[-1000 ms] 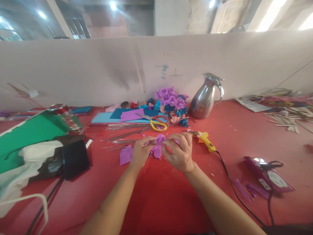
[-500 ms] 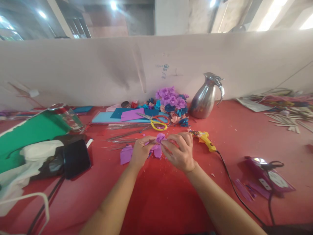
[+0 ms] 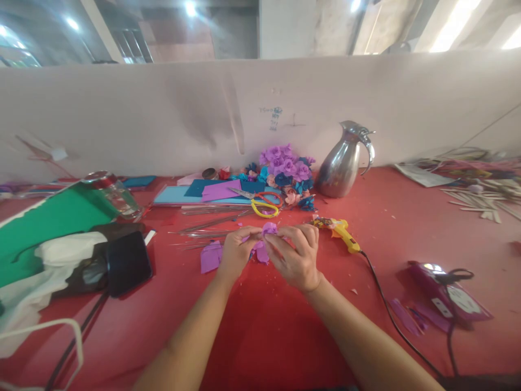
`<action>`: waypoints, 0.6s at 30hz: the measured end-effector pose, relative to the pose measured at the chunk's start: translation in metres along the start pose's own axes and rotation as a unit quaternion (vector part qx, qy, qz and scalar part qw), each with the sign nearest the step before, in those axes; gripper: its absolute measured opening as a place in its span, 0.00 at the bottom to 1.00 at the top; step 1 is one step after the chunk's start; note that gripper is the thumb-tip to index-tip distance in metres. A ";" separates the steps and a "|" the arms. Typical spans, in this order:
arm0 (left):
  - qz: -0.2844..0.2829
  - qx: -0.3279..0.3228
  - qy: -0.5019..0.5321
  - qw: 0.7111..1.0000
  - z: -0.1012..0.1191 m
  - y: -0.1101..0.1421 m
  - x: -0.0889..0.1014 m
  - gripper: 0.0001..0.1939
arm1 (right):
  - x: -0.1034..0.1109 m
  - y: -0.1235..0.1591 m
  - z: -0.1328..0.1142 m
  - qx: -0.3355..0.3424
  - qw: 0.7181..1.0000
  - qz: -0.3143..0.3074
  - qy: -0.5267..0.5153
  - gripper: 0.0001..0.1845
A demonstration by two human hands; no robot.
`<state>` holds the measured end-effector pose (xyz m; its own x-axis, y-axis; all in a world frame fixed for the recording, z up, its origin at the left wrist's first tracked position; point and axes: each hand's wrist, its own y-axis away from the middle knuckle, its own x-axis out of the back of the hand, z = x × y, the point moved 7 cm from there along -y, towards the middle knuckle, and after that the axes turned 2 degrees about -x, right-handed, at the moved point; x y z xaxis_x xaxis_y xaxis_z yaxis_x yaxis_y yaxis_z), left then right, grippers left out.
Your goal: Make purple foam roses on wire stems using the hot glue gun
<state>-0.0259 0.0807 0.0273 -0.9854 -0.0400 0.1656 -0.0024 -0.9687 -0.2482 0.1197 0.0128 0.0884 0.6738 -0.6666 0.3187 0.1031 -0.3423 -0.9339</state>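
Note:
Between my hands is a small purple paper flower (image 3: 269,228), its petals curled round the middle. My left hand (image 3: 236,247) pinches its left side between thumb and fingers. From the right, my right hand (image 3: 296,252) grips a petal edge, and its fingertips cover part of the bloom. Just below the flower, a loose purple petal (image 3: 261,252) lies on the red table. Purple paper pieces (image 3: 211,257) sit to the left of my left hand. Thin metal wires (image 3: 203,233) lie behind that hand.
Scissors (image 3: 264,205) rest on coloured paper sheets (image 3: 171,195), beside finished paper flowers (image 3: 285,165). A steel jug (image 3: 337,163) stands behind a yellow glue gun (image 3: 344,236), whose cord runs toward a power strip (image 3: 451,293). On the left are a phone (image 3: 129,264) and a glass jar (image 3: 118,195).
My right hand has shifted slightly left and closer to my left hand. The flower has tipped, and its spiral middle shows less than before. My left hand has hardly moved.

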 end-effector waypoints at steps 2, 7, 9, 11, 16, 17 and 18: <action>0.007 -0.005 0.000 1.000 0.001 0.000 0.000 0.10 | 0.000 0.000 0.001 -0.029 0.999 0.005 -0.017 0.08; 0.021 -0.010 0.010 1.000 0.004 0.001 0.003 0.08 | 0.000 0.000 0.002 -0.048 0.998 0.002 -0.052 0.08; 0.021 -0.006 0.014 1.000 0.005 0.001 0.004 0.08 | 0.000 0.000 0.001 -0.029 0.998 -0.005 -0.056 0.10; 0.020 0.000 0.017 1.000 0.005 0.001 0.004 0.08 | -0.001 0.000 0.003 -0.029 0.998 -0.009 -0.056 0.11; -0.020 -0.009 0.020 1.000 0.005 0.001 0.000 0.09 | 0.001 0.000 0.012 -0.044 0.998 0.010 -0.038 0.08; -0.026 -0.011 0.019 0.999 0.005 0.001 -0.001 0.09 | 0.001 0.000 0.012 -0.037 0.999 0.011 -0.037 0.08; -0.029 -0.010 0.020 0.999 0.004 0.001 -0.001 0.09 | 0.002 -0.001 0.012 -0.029 0.999 0.011 -0.037 0.08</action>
<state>-0.0243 0.0789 0.0310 -0.9894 0.0264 0.1428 -0.0630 -0.9640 -0.2584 0.1293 0.0195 0.0878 0.7278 -0.6244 0.2835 0.0462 -0.3678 -0.9288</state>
